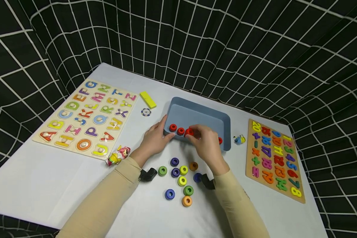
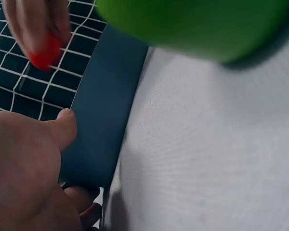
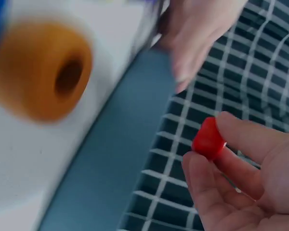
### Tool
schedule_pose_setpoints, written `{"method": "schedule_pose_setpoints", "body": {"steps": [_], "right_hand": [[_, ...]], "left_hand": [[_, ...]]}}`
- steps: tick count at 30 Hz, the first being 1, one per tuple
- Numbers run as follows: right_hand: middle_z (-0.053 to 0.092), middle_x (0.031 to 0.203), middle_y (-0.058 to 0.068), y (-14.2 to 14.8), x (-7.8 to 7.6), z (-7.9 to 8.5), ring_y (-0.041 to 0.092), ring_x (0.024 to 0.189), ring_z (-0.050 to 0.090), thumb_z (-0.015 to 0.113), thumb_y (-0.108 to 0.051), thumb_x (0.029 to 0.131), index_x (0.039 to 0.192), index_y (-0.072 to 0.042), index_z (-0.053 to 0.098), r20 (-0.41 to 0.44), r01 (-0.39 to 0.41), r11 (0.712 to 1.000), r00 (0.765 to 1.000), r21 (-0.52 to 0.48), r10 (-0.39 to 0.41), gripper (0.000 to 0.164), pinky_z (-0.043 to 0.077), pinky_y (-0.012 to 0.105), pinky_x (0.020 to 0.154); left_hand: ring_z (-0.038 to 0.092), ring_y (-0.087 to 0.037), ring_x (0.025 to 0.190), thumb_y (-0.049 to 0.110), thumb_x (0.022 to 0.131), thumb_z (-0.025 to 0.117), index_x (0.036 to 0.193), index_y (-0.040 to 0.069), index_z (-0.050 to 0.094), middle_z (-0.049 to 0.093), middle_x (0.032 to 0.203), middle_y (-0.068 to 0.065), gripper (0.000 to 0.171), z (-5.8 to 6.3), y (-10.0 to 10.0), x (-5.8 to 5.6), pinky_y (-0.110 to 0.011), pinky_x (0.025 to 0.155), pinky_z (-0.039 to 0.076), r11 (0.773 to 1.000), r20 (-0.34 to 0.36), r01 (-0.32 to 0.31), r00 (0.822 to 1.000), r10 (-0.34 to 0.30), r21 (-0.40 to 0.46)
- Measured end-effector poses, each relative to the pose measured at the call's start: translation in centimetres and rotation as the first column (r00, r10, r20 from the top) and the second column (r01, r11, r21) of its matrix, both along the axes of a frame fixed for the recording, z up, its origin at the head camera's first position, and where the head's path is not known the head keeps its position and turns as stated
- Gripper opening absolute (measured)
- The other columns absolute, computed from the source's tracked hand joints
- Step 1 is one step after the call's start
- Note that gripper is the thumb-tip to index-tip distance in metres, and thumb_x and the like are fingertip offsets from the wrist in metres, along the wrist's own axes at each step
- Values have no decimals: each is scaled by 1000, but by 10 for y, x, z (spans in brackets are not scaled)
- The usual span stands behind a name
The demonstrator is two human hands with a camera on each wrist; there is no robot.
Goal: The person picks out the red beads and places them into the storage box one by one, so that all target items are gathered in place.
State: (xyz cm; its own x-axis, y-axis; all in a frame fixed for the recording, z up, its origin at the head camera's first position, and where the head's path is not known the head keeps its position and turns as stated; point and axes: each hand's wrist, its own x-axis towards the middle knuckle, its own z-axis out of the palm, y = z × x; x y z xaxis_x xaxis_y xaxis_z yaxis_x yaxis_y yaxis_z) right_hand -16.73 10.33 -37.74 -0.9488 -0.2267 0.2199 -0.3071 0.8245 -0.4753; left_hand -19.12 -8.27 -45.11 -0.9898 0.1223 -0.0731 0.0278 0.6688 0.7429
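Note:
My left hand (image 1: pixel 154 139) grips the near left corner of a blue-grey tray (image 1: pixel 196 115). In the left wrist view, its thumb lies at the rim of the tray's wall (image 2: pixel 103 101), with fingers curled around the corner below. Over the tray's near side, my right hand (image 1: pixel 207 143) pinches a red ring bead (image 3: pixel 209 138) between thumb and fingertips. Two more red beads (image 1: pixel 173 127) sit in a row inside, along the near wall to the left. Another red bead (image 1: pixel 220 140), partly hidden, is at the near right corner.
Several purple, yellow, green, blue and orange beads (image 1: pixel 182 180) lie in front of the tray. A letter puzzle board (image 1: pixel 87 119), figurine (image 1: pixel 119 155), yellow block (image 1: pixel 148 99) and poker chip (image 1: pixel 146 112) are left; a bee toy (image 1: pixel 239 139) and number board (image 1: pixel 273 158) are right.

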Motion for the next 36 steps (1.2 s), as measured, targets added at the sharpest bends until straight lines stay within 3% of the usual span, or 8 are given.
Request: {"method": "schedule_pose_setpoints", "body": {"steps": [3,7,15,21,29,33,36], "right_hand": [[73,101,8,4,-23,-6,21,88,68,73,-21,86,114,-7,70,60,29,999,998,37,-31,32,56,36,75],[73,105,10,6,-40,-12,25,94,68,72,-19,87,116,-5,69,108,48,997,993,68,-55,31,56,39,78],[70,116,13,9,-42,-11,27,102,68,71,-18,87,124,-6,65,153,66,991,985,118,-83,39,57,42,84],[69,116,14,18,-28,-1,27,103,67,68,-18,90,125,-8,64,129,101,992,986,78,-110,37,56,43,84],[65,121,11,40,12,12,28,105,65,62,-21,94,125,-11,64,52,147,989,988,2,-147,33,56,42,83],[63,125,11,48,31,13,29,103,65,61,-25,95,129,-11,61,53,145,989,988,34,-147,37,55,44,81],[56,135,13,49,42,15,32,114,60,61,-27,94,137,-9,53,97,110,988,988,109,-121,47,52,48,92]], "left_hand": [[29,-33,144,50,94,53,156,28,5,38,154,-11,81,0,4,2,-55,116,22,1000,12,4,1000,-4,2],[29,-33,144,49,94,54,156,28,5,38,154,-11,81,2,9,6,-56,116,23,1000,20,13,1000,-13,9],[29,-32,145,50,94,53,156,28,5,37,155,-11,81,4,14,12,-55,116,23,999,25,34,999,-34,12],[28,-33,145,51,94,53,156,29,6,35,155,-10,81,2,11,11,-56,116,22,999,30,28,999,-28,21],[25,-37,145,50,94,53,156,31,-1,28,158,-14,84,-8,-3,9,-59,116,20,999,37,18,999,-20,45],[19,-40,147,50,96,50,155,32,-8,14,161,-17,85,-1,-13,14,-59,117,18,999,-14,29,999,-29,-43],[19,-41,147,50,97,47,156,27,5,12,162,-17,76,16,-21,22,-58,116,21,985,-82,20,996,-34,-170]]}}
